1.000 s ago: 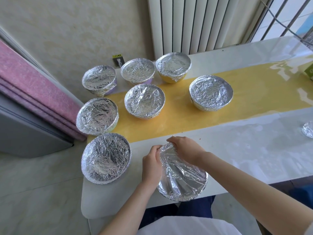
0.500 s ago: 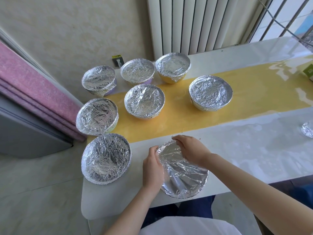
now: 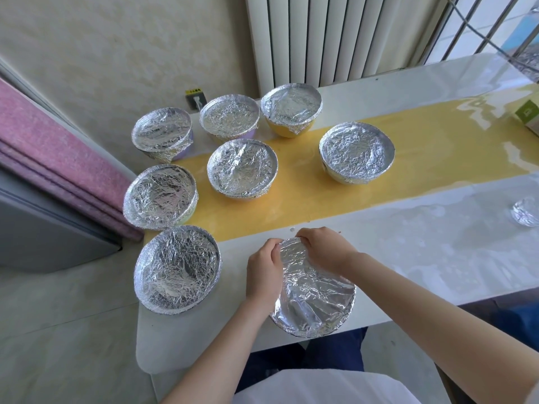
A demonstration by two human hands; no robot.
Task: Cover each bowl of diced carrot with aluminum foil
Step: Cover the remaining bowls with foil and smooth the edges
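A foil-covered bowl (image 3: 313,301) stands at the table's near edge, directly in front of me. My left hand (image 3: 262,272) curls over the foil at the bowl's far-left rim. My right hand (image 3: 323,247) pinches the foil at the far rim, fingers bent down over the edge. Several other bowls wrapped in crinkled foil stand to the left and behind, among them a near-left bowl (image 3: 176,268), a middle bowl (image 3: 242,169) and a right bowl (image 3: 356,151). No carrot shows.
The white table (image 3: 437,246) has a yellow strip (image 3: 423,147) along its middle. A crumpled foil piece (image 3: 526,212) lies at the right edge, a green-and-white box (image 3: 528,113) at far right. A radiator stands behind, a pink panel to the left.
Both hands have shifted along the far rim of the near bowl and come closer together, pressing the foil down; the foil lies flatter on the bowl than a second ago.
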